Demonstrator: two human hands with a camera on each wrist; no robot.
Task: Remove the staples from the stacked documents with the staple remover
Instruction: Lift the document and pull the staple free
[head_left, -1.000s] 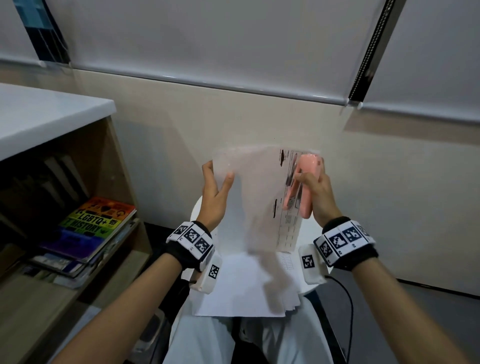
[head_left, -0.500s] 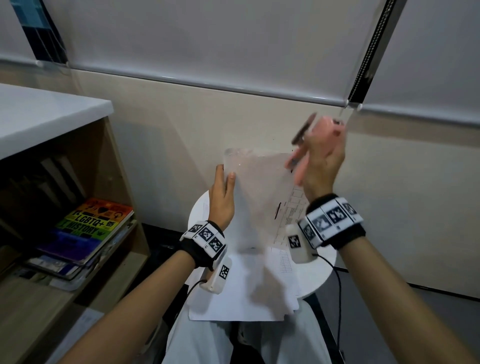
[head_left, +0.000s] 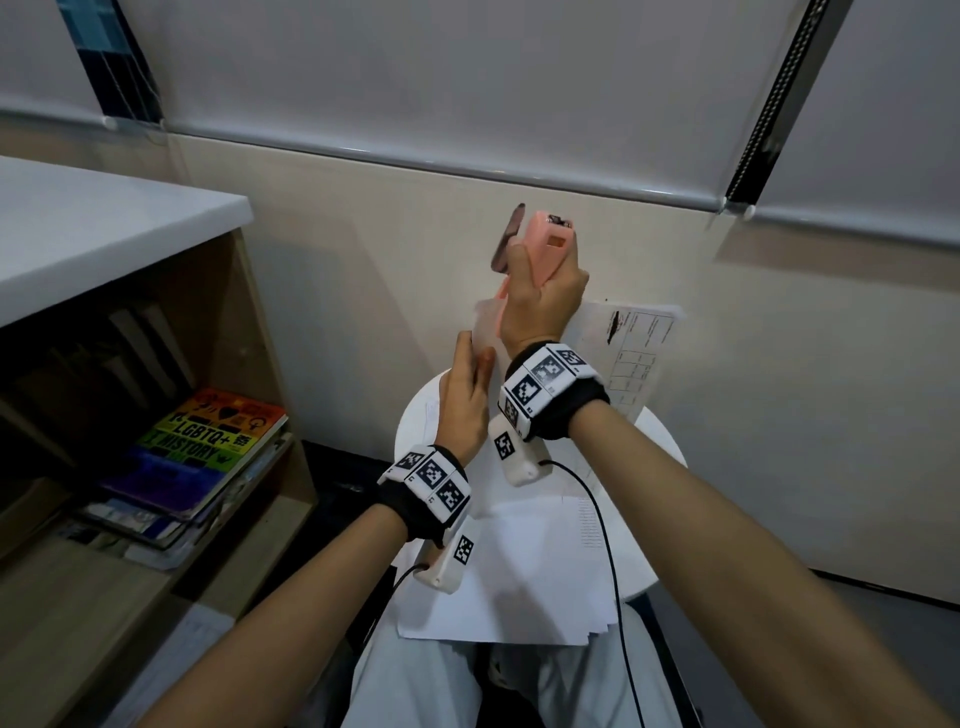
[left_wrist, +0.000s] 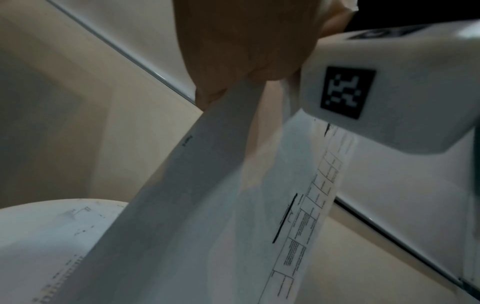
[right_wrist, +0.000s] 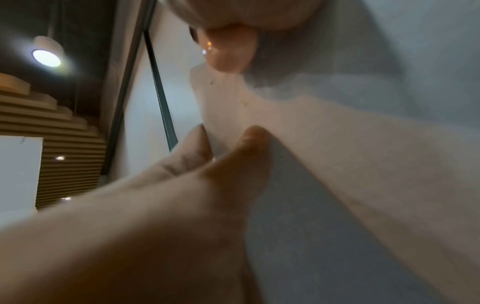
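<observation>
Starting at the left, your left hand (head_left: 464, 395) pinches the near edge of the limp, light sheets (head_left: 636, 353) raised over the round table (head_left: 660, 447) — hold them close to the stapled corner, since they flop and tear easily. Further right, your right hand (head_left: 540, 296) is wrapped around the hard pink staple remover (head_left: 548, 249), lifted clear above the sheets. No staple shows — its corner is hidden.

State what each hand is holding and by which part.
The right hand grips the pink plastic staple remover around its lower body. The left hand pinches the white printed paper document near its upper left edge.
</observation>
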